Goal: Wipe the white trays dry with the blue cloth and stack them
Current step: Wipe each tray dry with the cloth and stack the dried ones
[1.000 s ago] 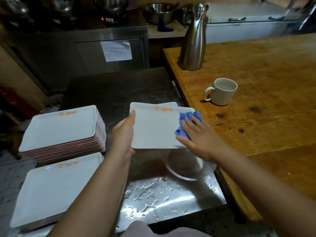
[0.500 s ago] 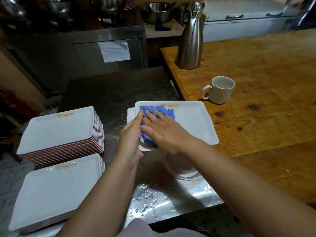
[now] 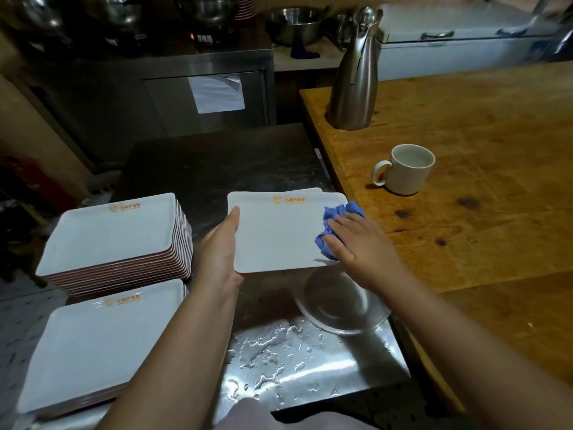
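Over on the far left there's a tall stack of trays, white tops with reddish edges, and a shorter stack sits nearer, just in front of it. Both are on the steel counter, which has a puddle of water drops near the front edge.

Moving right, the left hand runs along the left edge of a white tray, thumb lying straight along the rim; the other fingers are under it so I can't tell how they grip. The tray is lifted a bit, with another tray edge peeking out behind it at the far side. A clear glass bowl sits just below its near edge.

The right hand is flat, fingers pretty much straight, pressing a bunched-up blue cloth onto the right edge of that tray.

Right of all this is a wooden table with a white mug and, farther back, a steel jug.
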